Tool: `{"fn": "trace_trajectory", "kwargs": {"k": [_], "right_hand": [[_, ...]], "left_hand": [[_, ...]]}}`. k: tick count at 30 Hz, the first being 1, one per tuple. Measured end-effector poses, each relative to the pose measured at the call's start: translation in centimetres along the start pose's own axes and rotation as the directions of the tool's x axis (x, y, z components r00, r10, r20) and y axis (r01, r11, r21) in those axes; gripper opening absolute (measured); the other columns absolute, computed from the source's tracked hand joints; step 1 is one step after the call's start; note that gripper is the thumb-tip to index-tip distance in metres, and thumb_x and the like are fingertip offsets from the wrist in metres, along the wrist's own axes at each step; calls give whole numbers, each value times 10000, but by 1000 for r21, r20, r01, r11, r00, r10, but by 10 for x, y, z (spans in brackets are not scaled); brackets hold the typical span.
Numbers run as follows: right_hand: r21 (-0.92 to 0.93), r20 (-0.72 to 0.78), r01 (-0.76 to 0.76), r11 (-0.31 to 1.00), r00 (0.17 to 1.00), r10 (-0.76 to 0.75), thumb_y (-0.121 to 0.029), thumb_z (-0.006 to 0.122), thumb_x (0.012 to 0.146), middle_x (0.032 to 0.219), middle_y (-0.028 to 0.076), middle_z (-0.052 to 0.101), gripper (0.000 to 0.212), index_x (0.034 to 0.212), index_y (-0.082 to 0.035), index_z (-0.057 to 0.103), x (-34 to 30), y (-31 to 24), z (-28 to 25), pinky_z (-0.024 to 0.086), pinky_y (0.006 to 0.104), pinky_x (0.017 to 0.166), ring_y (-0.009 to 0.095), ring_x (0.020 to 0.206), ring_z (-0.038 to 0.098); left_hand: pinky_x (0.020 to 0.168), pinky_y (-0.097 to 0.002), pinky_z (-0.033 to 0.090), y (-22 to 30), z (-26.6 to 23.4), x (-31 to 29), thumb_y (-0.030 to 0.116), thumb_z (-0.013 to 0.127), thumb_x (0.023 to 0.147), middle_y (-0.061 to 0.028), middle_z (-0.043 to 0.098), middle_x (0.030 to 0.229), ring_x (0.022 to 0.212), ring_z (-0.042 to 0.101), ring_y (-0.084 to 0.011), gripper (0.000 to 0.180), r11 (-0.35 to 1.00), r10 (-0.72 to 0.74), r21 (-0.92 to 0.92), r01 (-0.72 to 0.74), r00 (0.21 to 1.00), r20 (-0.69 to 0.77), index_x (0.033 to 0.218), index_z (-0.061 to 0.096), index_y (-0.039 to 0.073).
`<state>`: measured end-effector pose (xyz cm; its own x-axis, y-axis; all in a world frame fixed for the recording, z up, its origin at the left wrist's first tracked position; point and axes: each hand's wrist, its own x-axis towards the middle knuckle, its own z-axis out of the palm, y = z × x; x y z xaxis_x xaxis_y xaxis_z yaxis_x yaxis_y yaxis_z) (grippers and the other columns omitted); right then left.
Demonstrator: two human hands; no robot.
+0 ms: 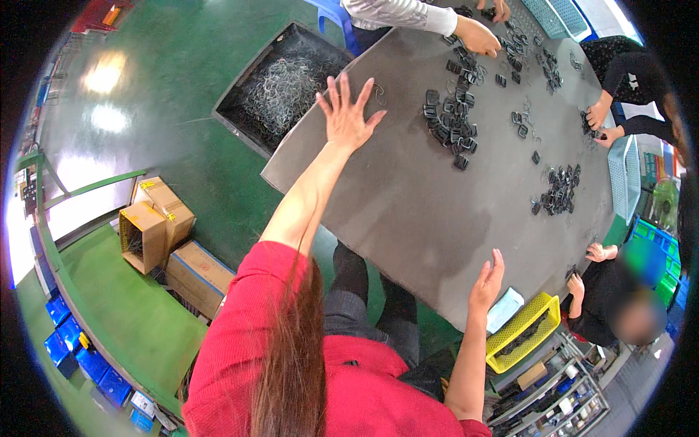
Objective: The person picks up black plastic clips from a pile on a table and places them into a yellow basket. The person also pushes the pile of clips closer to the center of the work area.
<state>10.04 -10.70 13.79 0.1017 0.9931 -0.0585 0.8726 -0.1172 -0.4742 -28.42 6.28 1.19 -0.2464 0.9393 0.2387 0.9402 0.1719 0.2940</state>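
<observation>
My left hand (348,116) is spread over the left edge of the grey table (408,218), its fingers apart and nothing in them. Beside it, a few thin wire pieces (378,91) lie on the tabletop. A black tray (234,130) full of tangled silvery wire pieces (280,95) stands just beyond that edge. At the near edge my right hand (484,285) is raised with fingers stretched and an empty palm, close to a pale blue cloth-like piece (504,309). A heap of small black buckle-like parts (451,124) lies farther in, apart from both hands.
More black parts (559,191) lie in piles toward the right. Co-workers' hands work at the far side (477,35), right side (599,111) and near right (598,253). A yellow basket (542,306) adjoins the near edge; a light-blue basket (624,178) stands right. Cardboard boxes (200,273) sit left.
</observation>
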Motion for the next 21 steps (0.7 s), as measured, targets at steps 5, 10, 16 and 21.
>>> {"fn": "trace_trajectory", "kwargs": {"k": [5,10,16,21], "right_hand": [[-54,64,-52,997,996,55,-148,443,933,1313,136,453,329,1251,-63,468,-11,-4,-1,363,363,988,293,1204,446],[-30,66,-54,998,996,56,-137,466,921,1300,127,466,335,1249,-68,469,-14,13,1,382,361,973,287,1196,455],[105,-5,-175,979,984,176,-149,499,898,1260,114,488,319,1214,-105,494,7,40,-16,395,362,957,299,1156,480],[111,-93,-237,965,964,247,-199,536,877,1275,118,471,348,1211,-112,495,45,123,-25,387,372,967,300,1177,459]], "left_hand": [[1001,-690,54,10,21,33,547,468,844,-240,174,1457,1354,40,-457,636,992,-129,-20,128,990,-61,1394,320,264],[991,-695,111,-30,23,57,328,409,896,-171,280,1441,1338,137,-463,439,933,-326,153,325,945,-19,1320,435,217],[960,-708,185,-112,-8,41,270,495,878,-162,274,1420,1328,157,-442,469,871,-325,267,413,890,-319,1319,408,137],[1076,-535,143,105,-37,6,172,543,840,-162,316,1409,1348,182,-383,502,875,344,-279,-396,914,-216,1305,402,49]]}}
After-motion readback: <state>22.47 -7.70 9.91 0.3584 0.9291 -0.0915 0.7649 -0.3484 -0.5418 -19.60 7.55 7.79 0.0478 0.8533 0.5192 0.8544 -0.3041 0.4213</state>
